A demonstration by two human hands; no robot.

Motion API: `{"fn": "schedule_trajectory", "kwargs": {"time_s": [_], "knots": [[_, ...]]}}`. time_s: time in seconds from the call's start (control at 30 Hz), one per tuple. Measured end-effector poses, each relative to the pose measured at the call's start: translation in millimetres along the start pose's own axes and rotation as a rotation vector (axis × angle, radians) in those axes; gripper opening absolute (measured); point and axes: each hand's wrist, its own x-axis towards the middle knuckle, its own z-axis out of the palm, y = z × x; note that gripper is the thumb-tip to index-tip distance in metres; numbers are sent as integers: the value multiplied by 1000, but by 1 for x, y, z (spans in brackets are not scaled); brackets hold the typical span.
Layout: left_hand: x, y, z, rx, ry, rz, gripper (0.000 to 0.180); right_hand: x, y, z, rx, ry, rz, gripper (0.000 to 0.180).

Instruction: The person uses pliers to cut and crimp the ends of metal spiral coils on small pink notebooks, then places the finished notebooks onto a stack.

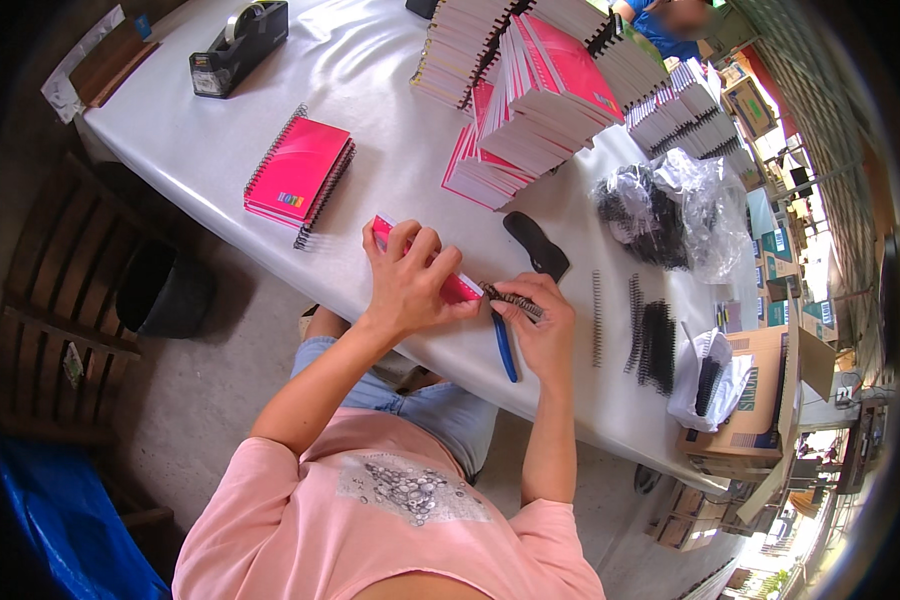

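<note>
Near the front edge of the white table, your left hand held a small notebook while your right hand pinched a dark coil at its near corner. Open tabletop ran leftward to the bound notebooks; a black flat item and a blue handle narrowed the room rightward. The held notebook showed bright red, with white page edges, partly behind your fingers.

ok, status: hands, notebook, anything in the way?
Left hand gripping pink notebook. Right hand holding dark coil at the notebook's end, engagement unclear. Blue-handled tool lying on the table, close by right hand.
</note>
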Motion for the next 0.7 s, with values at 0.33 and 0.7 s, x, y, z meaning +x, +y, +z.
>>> {"fn": "schedule_trajectory", "kwargs": {"time_s": [0.33, 0.7], "knots": [[2, 1, 0, -13, -12, 9, 46, -1, 24, 6, 464, -58, 76, 21], [1, -5, -9, 35, -62, 11, 56, 4, -16, -7, 168, -180, 183, 26]]}}
